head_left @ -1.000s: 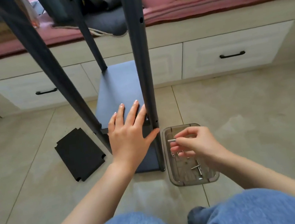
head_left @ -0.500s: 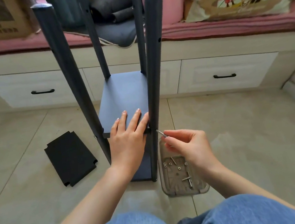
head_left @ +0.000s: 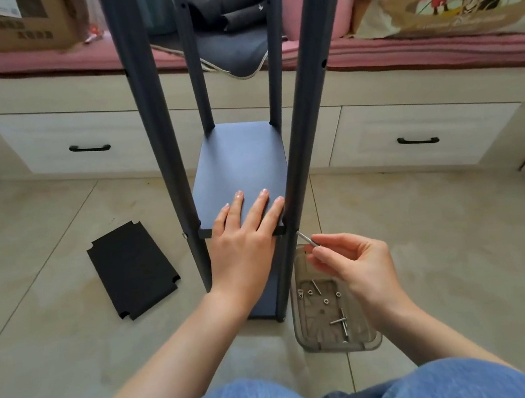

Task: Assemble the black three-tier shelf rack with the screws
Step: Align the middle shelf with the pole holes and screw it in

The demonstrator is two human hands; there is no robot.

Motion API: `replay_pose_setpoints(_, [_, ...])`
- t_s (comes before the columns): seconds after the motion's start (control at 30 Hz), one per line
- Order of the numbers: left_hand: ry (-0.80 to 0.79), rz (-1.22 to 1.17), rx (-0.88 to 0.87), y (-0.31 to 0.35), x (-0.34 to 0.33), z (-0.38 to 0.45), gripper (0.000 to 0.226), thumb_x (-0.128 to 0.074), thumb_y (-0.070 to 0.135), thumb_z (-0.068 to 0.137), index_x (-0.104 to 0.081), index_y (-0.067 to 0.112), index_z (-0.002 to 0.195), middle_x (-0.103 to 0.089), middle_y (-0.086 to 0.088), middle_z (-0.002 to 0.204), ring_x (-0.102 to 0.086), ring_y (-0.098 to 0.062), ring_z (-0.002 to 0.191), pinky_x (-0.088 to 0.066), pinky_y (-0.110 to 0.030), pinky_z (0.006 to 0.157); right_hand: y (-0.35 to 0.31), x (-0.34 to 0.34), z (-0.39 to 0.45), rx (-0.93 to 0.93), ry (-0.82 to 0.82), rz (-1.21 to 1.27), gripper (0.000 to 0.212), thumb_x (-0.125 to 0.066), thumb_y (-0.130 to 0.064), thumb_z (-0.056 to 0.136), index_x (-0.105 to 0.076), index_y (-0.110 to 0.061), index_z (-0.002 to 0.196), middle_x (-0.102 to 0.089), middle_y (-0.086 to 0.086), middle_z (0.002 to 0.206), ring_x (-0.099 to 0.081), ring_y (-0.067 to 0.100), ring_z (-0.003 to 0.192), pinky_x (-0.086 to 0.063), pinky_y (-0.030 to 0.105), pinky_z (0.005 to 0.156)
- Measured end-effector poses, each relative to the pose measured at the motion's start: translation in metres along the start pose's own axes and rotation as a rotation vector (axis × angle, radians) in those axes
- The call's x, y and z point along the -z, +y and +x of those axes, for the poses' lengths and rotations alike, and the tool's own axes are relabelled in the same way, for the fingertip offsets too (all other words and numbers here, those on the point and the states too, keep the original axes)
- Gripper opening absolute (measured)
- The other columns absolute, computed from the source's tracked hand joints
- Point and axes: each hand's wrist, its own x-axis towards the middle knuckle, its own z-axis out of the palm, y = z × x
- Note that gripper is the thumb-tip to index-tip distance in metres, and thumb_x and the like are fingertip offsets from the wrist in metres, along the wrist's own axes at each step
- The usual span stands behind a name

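**Desk:** What is happening at the rack [head_left: 239, 154]?

**Photographer:** A person seated on the tiled floor [head_left: 434, 239] fits a middle shelf [head_left: 238, 168] between four upright posts. The left hand [head_left: 243, 236] lies flat on the shelf's near edge, fingers straight, pressing it level. The right hand [head_left: 351, 260] pinches a screw [head_left: 306, 237] between thumb and fingertips.

**Desk:** And the screw in relation to the post?

**Photographer:** Its long axis slants up and to the left from the fingers, its tip just at the near right post [head_left: 308, 128], level with the shelf edge. Whether it has entered a hole I cannot tell. The right hand is the nearer one, wrist low, forearm angled in from the right.

**Desk:** Spare parts?

**Photographer:** A clear tray [head_left: 365, 343] of screws and washers sits just below that hand; a third shelf panel [head_left: 132, 269] lies flat to the left, apart from the rack.
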Motion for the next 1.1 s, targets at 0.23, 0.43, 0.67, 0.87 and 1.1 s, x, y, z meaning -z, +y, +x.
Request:
replay_pose_setpoints(0.23, [0.016, 0.001, -0.001, 0.000, -0.002, -0.001, 0.060, -0.080, 0.016, 0.084, -0.059, 0.022, 0.140, -0.059, -0.005, 0.142, -0.055, -0.040, 0.130, -0.043, -0.049, 0.107, 0.001, -0.001, 0.001, 0.014, 0.008, 0.025, 0.014, -0.071, 0.002, 0.085, -0.075, -0.007, 0.095, -0.077, 0.011, 0.087, -0.075, 0.023, 0.084, -0.057, 0.020, 0.071])
replay_pose_setpoints(0.43, [0.000, -0.004, 0.006, 0.000, -0.002, -0.001, 0.059, -0.078, 0.018, 0.087, -0.057, 0.022, 0.142, -0.057, -0.005, 0.144, -0.052, -0.040, 0.132, -0.041, -0.049, 0.109, -0.001, -0.003, 0.004, 0.021, 0.001, 0.009, 0.013, -0.071, -0.001, 0.085, -0.075, -0.006, 0.096, -0.077, 0.010, 0.088, -0.075, 0.024, 0.084, -0.058, 0.021, 0.071])
replay_pose_setpoints(0.67, [0.032, 0.004, 0.001, 0.000, -0.002, -0.001, 0.059, -0.081, 0.018, 0.084, -0.060, 0.021, 0.139, -0.060, -0.005, 0.141, -0.056, -0.040, 0.129, -0.044, -0.049, 0.106, -0.001, -0.006, 0.008, 0.074, -0.011, -0.043, 0.012, -0.072, 0.000, 0.085, -0.074, -0.006, 0.094, -0.077, 0.010, 0.085, -0.076, 0.024, 0.082, -0.059, 0.022, 0.072])
replay_pose_setpoints(0.87, [0.065, 0.009, -0.004, 0.000, -0.003, -0.001, 0.057, -0.081, 0.016, 0.082, -0.063, 0.021, 0.136, -0.062, -0.005, 0.138, -0.058, -0.040, 0.127, -0.046, -0.049, 0.104, 0.002, -0.008, 0.014, 0.082, -0.040, -0.067, 0.013, -0.073, -0.003, 0.085, -0.075, -0.011, 0.096, -0.077, 0.008, 0.088, -0.075, 0.024, 0.086, -0.060, 0.028, 0.077])
replay_pose_setpoints(1.1, [0.078, 0.011, -0.008, 0.000, -0.003, -0.001, 0.057, -0.081, 0.017, 0.081, -0.063, 0.021, 0.135, -0.062, -0.005, 0.138, -0.058, -0.040, 0.126, -0.046, -0.048, 0.104, 0.004, -0.009, 0.018, 0.090, -0.055, -0.067, 0.009, -0.077, -0.011, 0.084, -0.076, -0.018, 0.090, -0.077, 0.008, 0.088, -0.075, 0.025, 0.087, -0.060, 0.030, 0.078])
